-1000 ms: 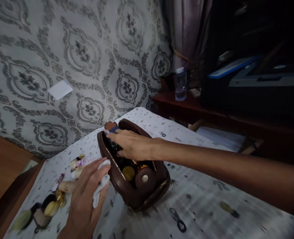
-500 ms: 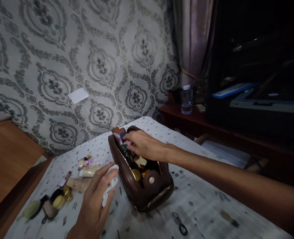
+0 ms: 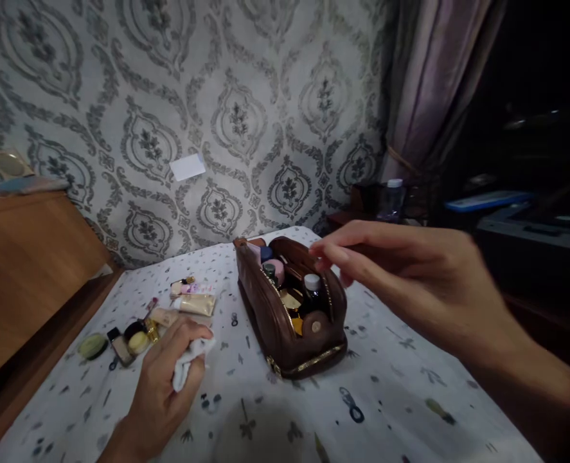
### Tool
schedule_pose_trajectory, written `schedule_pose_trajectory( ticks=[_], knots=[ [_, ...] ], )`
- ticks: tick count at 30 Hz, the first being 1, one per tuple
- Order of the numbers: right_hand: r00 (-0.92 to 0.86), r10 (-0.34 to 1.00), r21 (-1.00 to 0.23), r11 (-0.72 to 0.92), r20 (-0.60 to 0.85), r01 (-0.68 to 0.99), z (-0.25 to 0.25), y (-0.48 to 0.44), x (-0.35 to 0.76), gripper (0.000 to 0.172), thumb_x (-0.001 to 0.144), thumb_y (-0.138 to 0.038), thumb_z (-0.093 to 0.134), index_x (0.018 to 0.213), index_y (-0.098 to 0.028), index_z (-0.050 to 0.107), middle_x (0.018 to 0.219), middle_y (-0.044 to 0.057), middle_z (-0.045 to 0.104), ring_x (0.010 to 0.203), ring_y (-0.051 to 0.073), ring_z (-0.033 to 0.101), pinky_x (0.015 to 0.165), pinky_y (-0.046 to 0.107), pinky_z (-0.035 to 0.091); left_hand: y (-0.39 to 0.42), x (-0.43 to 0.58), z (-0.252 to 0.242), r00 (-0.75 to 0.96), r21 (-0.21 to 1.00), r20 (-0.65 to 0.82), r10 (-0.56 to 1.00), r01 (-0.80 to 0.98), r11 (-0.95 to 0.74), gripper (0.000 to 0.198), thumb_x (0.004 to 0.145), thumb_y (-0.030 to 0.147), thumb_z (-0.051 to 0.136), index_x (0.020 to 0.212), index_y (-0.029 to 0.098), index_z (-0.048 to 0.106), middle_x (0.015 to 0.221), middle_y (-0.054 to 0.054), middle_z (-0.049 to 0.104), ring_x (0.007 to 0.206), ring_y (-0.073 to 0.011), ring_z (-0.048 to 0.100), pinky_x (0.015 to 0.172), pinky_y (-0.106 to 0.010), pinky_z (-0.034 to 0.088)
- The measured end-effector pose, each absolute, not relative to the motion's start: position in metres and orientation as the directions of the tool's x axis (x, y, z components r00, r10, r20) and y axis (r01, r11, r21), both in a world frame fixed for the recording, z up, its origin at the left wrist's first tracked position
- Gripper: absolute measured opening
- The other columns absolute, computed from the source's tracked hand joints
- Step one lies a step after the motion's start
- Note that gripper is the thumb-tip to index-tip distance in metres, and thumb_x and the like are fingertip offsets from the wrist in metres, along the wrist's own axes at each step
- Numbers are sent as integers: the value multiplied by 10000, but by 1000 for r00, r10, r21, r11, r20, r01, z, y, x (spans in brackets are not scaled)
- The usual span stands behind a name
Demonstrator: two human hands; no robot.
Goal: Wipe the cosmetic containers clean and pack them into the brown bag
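A brown leather cosmetic bag [image 3: 270, 321] stands unzipped on the bed, with bottles and jars inside. Among its contents are a dark bottle with a white cap [image 3: 312, 283], a pink-lidded item [image 3: 276, 271] and a gold-coloured piece [image 3: 292, 299]. My right hand [image 3: 395, 276] hovers over the bag's right side, fingers extended and loosely bent, nothing visible in them. To the left of the bag, my left hand [image 3: 169, 379] is closed around a crumpled white cloth [image 3: 191, 363], close to the spread-out cosmetics.
Several cosmetics lie on the patterned sheet [image 3: 246, 411] at left: a cream tube [image 3: 195, 304], a foundation bottle [image 3: 119, 347] and a round green compact [image 3: 92, 346]. A wooden headboard [image 3: 38, 251] borders the left. A clear bottle [image 3: 393, 199] stands beyond the bed at right.
My right hand has come out of the bag and moved up and right. The white-capped bottle now shows inside. My left hand still grips the cloth; the view has shifted.
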State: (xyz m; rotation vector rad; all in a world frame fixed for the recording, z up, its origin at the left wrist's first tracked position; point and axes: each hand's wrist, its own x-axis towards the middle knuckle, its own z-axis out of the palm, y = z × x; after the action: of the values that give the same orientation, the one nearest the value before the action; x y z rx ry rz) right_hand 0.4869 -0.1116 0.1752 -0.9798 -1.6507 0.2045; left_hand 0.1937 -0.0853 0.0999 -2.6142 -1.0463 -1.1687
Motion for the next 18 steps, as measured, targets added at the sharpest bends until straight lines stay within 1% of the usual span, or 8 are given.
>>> schedule_pose_trajectory(
  ticks=[1,3,5,6,7,10,14,18],
  knots=[
    [-66,720,-592,616,691,520,176,-101,485,218,908,-342,599,810,-191,722,724,22,709,657,153,632,554,239,461,-87,192,100,468,183,690,553,627,-758,180,907,127,459,1002,229,572,921,-23,666,868,-147,661,760,-209,513],
    [-133,789,-548,526,599,650,175,-69,479,201,914,-273,572,871,-166,737,774,31,732,712,159,651,627,244,473,-88,188,95,472,172,691,547,628,-759,168,906,140,472,1007,228,574,915,-20,672,852,-147,668,759,-205,518],
    [-132,873,-447,363,469,818,174,-31,471,192,912,-226,570,942,-151,743,890,55,756,834,176,674,729,248,474,-88,185,87,491,167,681,544,618,-768,166,903,147,484,1020,226,570,915,-23,678,846,-150,679,756,-204,527],
    [-113,915,-382,271,387,884,173,-13,466,211,924,-247,564,996,-154,739,969,69,758,904,186,676,765,248,469,-88,184,83,507,167,673,539,606,-778,175,903,145,483,1034,225,566,920,-26,682,847,-151,685,754,-203,532],
    [-87,945,-314,190,315,930,172,4,462,259,947,-313,548,1058,-162,727,1056,80,747,967,198,671,790,252,465,-87,183,79,525,167,664,532,590,-790,189,903,142,479,1051,224,561,930,-32,687,856,-153,691,751,-201,537],
    [-25,968,-267,94,248,959,166,38,450,303,934,-357,567,1090,-145,718,1120,133,728,1032,248,666,777,275,468,-87,179,69,558,167,653,512,553,-816,217,901,136,473,1079,229,556,945,-43,698,899,-162,707,725,-188,549],
    [-28,979,-240,78,203,968,155,53,440,257,917,-332,582,1050,-169,729,1142,126,722,1067,251,662,765,267,471,-85,167,59,549,204,645,531,546,-813,213,903,139,474,1070,234,567,918,-38,700,848,-158,716,706,-188,563],
    [-13,985,-219,50,169,974,149,53,435,272,942,-292,533,1099,-158,709,1163,148,711,1078,255,665,768,274,482,-79,151,45,575,219,607,548,542,-811,194,908,144,497,1062,235,572,884,-27,705,803,-145,718,711,-180,570]
  ],
)
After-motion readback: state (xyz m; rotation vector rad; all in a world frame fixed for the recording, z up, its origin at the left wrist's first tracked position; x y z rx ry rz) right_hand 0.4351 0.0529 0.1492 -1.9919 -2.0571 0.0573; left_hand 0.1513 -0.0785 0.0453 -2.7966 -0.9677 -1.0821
